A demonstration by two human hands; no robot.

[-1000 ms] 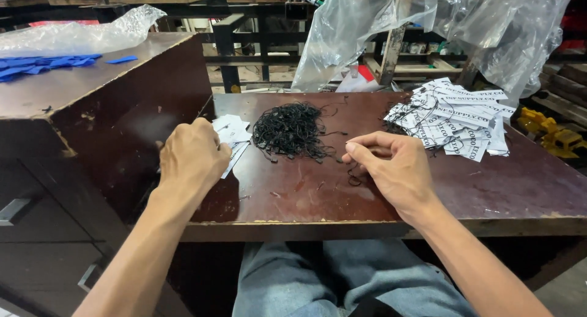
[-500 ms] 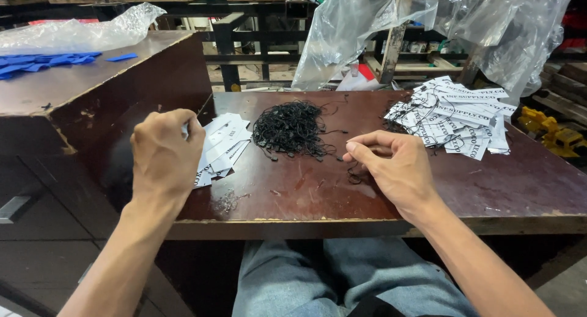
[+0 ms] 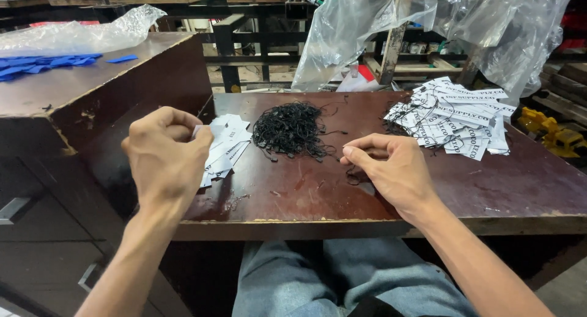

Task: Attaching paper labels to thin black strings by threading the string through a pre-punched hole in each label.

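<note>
While half a second ago our left hand (image 3: 164, 161) hung over the table's left edge, it now sits at left centre of the frame, lifted and curled, with the fingers pinched narrowly on a small white tag (image 3: 202, 131) just above the loose stack of white tags (image 3: 225, 149). Our right hand (image 3: 391, 170) has stayed at centre right, resting on the brown table (image 3: 293, 198), thumb and forefinger closed on a thin black string (image 3: 356, 175) that loops on the wood beneath them. Nearest us, at the bottom of the frame, the chipped front edge of the table runs above our knees in blue jeans (image 3: 318, 280). Between the two hands bare wood leaves open room for moving. Farther back, at centre, the tangled pile of black strings (image 3: 290, 129) lies just beside the stack of tags, and at upper right the heap of printed tags (image 3: 458, 115) spreads near the far edge. A higher side bench (image 3: 73, 91) closes off the left, bearing blue pieces (image 3: 43, 64) and a clear bag (image 3: 79, 33); clear plastic sheeting (image 3: 428, 23) hangs across the top.
</note>
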